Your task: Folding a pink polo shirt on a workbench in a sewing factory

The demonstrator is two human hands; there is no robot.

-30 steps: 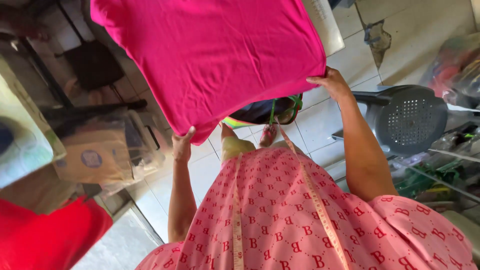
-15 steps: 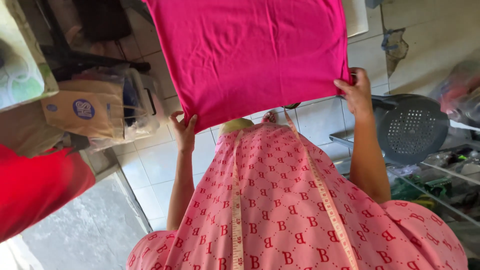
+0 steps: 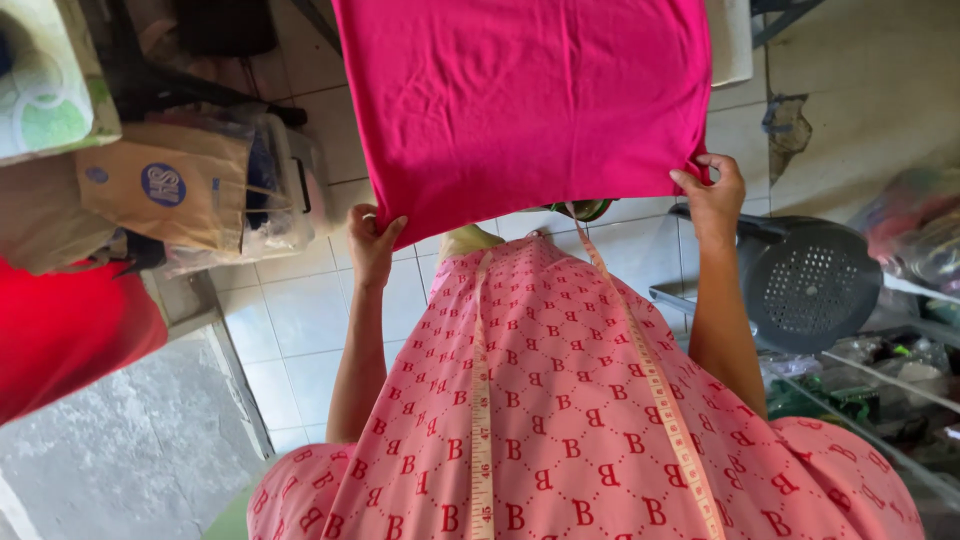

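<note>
- White floor tiles (image 3: 300,310) lie below me.
- My left hand (image 3: 373,243) and right hand (image 3: 712,192) each pinch a lower corner of the magenta cloth (image 3: 520,100), held up and spread flat.
- Cloth is open, not folded yet, I judge.

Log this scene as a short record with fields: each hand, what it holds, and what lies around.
left hand: grips the lower left corner of the pink cloth
right hand: pinches the lower right corner
cloth: held up, spread flat
measuring tape: draped over the patterned pink garment
floor: white tiles
nearby: paper bag on the left, dark plastic stool on the right
</note>
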